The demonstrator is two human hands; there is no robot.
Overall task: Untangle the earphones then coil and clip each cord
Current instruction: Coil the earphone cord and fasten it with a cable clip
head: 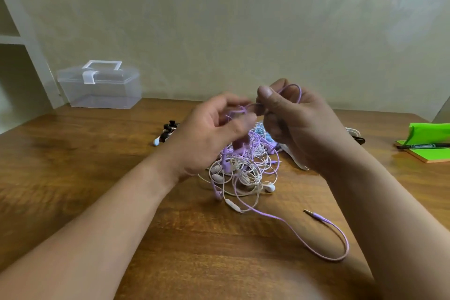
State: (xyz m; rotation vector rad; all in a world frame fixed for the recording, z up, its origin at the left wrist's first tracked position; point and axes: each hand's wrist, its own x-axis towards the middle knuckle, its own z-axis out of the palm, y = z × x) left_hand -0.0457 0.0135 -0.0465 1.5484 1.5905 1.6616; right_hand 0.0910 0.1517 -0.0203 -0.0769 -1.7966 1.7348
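Note:
A tangle of earphones [246, 168] in purple, white and light blue lies on the wooden table [97, 178]. Both hands are raised above it. My right hand [297, 126] pinches a loop of the purple cord [298, 94] between thumb and fingers. My left hand [211, 134], blurred, has its fingers curled around purple strands that run down into the pile. The purple cord's free end trails toward me and curves round to its jack plug [314, 214]. A white earbud [269, 187] sits at the pile's right edge.
A clear plastic box [99, 85] with a handle stands at the back left against the wall. A clipped black-and-white coiled cord [165, 135] lies left of the pile. A green pouch [431, 133], notepad [428, 153] and marker [423, 146] sit at the right edge.

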